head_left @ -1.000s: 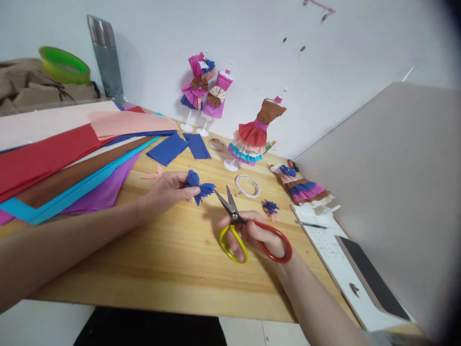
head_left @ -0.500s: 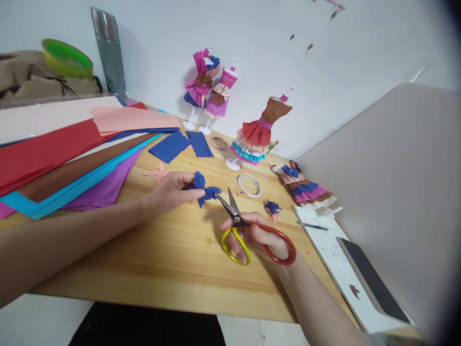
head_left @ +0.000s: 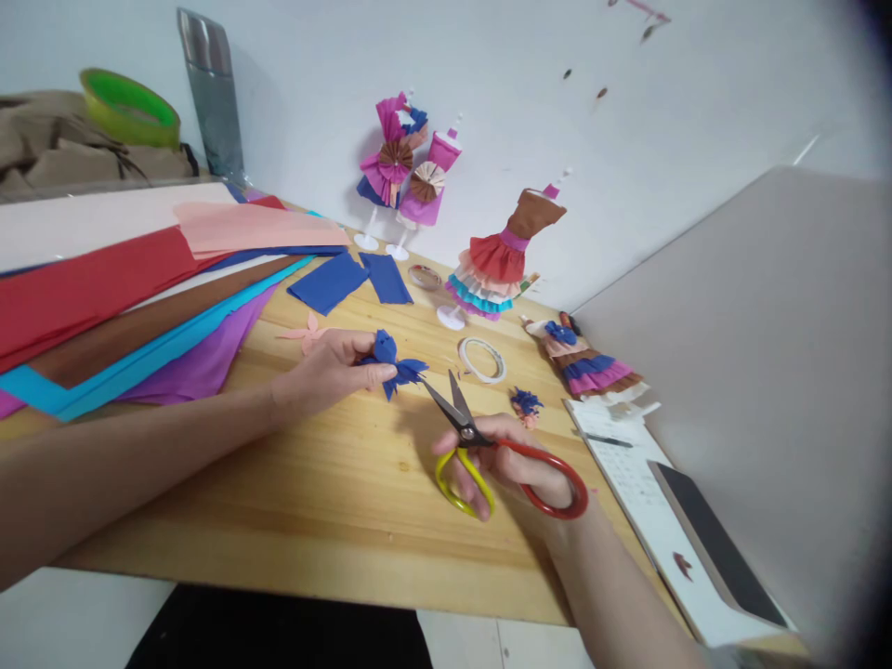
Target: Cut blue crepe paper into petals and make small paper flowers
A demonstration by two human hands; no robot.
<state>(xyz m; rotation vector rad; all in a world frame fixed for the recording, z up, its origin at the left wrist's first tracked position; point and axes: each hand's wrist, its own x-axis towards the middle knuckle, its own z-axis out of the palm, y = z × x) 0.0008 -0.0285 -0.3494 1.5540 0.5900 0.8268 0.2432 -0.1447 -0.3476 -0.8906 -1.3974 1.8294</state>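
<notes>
Between the thumb and fingers of my left hand (head_left: 338, 364) is a blue paper flower (head_left: 391, 360) with pointed petals, held above the wooden table (head_left: 307, 502). My right hand (head_left: 512, 455) is closed on scissors (head_left: 466, 433) with one yellow and one red handle loop. Their blades are parted, and the tips point at the flower's right petals, just short of them. A peach paper petal shape (head_left: 307, 332) lies behind my left hand. Beyond my right hand rests a small clump of blue and peach fringed paper (head_left: 526, 405).
Folded coloured paper sheets (head_left: 90, 288) cover the left. Blue paper pieces (head_left: 327, 283), a white tape roll (head_left: 482, 360) and dressed mini mannequins (head_left: 505, 246) stand or lie toward the wall. On the right are a paper dress (head_left: 592, 362) and a white board (head_left: 634, 483) with a pen.
My right hand has drawn the scissors slightly right and down, away from the flower. The left hand and the flower stay nearly still.
</notes>
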